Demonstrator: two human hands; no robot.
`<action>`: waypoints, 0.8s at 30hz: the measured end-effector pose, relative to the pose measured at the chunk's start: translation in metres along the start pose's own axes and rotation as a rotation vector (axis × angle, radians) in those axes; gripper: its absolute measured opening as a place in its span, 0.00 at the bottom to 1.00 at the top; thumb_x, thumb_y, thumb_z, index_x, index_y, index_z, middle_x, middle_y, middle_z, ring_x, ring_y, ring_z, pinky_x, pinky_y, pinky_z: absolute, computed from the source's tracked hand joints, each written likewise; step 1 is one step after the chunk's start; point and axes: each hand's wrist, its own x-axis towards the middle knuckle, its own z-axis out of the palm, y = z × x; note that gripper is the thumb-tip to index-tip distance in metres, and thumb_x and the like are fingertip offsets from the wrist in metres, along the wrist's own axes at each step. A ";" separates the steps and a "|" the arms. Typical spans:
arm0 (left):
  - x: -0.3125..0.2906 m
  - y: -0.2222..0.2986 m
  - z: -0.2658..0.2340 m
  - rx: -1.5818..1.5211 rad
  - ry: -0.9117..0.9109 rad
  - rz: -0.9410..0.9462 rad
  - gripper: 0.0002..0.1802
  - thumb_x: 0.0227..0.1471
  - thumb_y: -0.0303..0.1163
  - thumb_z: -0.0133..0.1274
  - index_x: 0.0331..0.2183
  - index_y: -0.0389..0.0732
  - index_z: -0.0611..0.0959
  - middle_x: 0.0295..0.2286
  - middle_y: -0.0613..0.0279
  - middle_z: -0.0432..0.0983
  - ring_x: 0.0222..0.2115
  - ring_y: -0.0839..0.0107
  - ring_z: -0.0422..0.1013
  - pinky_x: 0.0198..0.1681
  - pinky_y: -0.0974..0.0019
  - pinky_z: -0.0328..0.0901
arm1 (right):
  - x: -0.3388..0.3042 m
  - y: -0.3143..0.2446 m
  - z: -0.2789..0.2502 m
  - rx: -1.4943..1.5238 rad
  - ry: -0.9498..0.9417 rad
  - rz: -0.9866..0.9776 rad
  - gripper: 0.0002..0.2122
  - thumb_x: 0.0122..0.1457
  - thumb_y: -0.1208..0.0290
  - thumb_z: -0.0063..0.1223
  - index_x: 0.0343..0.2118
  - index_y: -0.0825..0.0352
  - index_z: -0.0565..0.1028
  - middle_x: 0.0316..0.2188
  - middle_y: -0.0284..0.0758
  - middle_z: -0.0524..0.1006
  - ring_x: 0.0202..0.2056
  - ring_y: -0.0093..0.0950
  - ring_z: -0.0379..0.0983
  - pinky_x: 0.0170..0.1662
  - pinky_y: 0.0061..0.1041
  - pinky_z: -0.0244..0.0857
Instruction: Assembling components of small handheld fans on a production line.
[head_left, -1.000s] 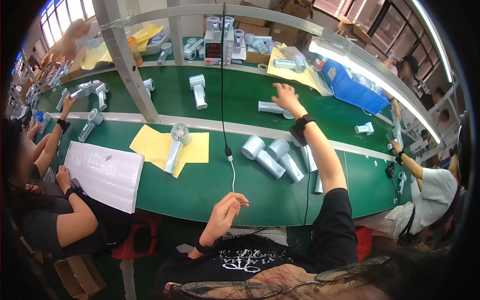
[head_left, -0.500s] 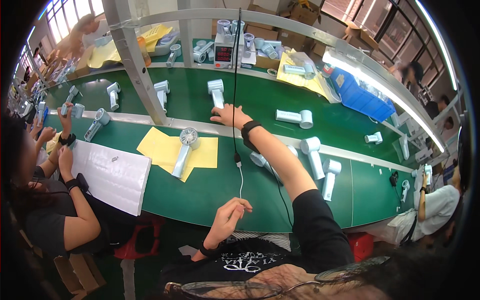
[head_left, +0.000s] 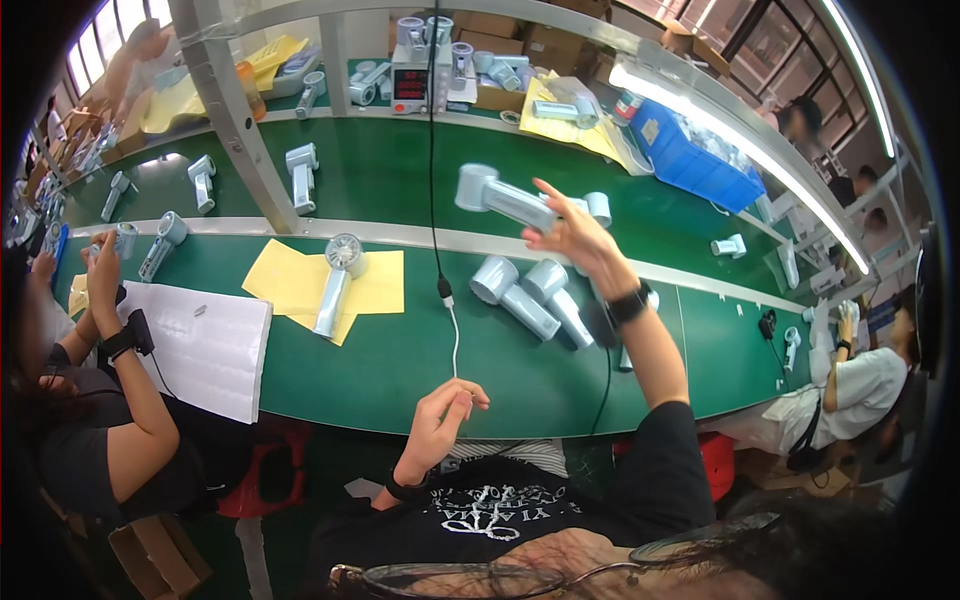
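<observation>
Two hands in play now: left hand (head_left: 440, 420) low at the near edge of the green table (head_left: 400, 360), fingers curled and pinching the end of the white cable (head_left: 455, 340) hanging from the black plug (head_left: 443, 290); right hand (head_left: 575, 235) lifted off the table, gripping a pale blue hand fan (head_left: 500, 198) by the handle, round head pointing left. Changed in the last second: reached far back to the rear lane, swept across, and now up in the air with a fan picked and carried toward the cable. Judged as bringing fan and cable end together for plugging in. From the left: a co-worker's forearm (head_left: 130, 400) beside a white sheet (head_left: 200, 345), holding another small fan up. Then a yellow sheet (head_left: 320, 285) with a finished fan (head_left: 335, 280) lying across it, grille up. Centre: black cord dropping from overhead, right between the two hands. Just under the raised hand, three grey cylinders (head_left: 530, 295) lying close together, possibly in the way on setting down. Farther back, a meter box (head_left: 410, 85); off right, a blue bin (head_left: 695, 160) and another seated person (head_left: 850, 370).
</observation>
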 end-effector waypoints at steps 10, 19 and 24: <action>0.002 -0.001 0.025 0.045 -0.049 -0.044 0.15 0.62 0.30 0.41 0.30 0.31 0.78 0.28 0.61 0.75 0.23 0.79 0.63 0.29 0.74 0.60 | -0.166 0.095 0.002 0.653 -0.287 0.006 0.31 0.51 0.70 0.51 0.58 0.70 0.56 0.45 0.47 0.69 0.44 0.44 0.73 0.51 0.54 0.67; 0.007 0.004 0.047 0.097 -0.110 -0.056 0.18 0.64 0.34 0.40 0.30 0.31 0.79 0.28 0.61 0.75 0.23 0.79 0.63 0.29 0.75 0.59 | -0.177 0.114 0.010 0.804 -0.069 -0.107 0.31 0.50 0.72 0.50 0.59 0.69 0.57 0.42 0.43 0.67 0.30 0.31 0.68 0.30 0.33 0.72; 0.009 0.005 0.055 0.102 -0.146 -0.092 0.19 0.64 0.34 0.40 0.31 0.30 0.78 0.29 0.60 0.75 0.23 0.79 0.63 0.30 0.74 0.60 | -0.170 0.125 0.013 0.658 -0.024 -0.173 0.31 0.53 0.69 0.54 0.60 0.68 0.56 0.44 0.41 0.66 0.29 0.24 0.63 0.20 0.19 0.61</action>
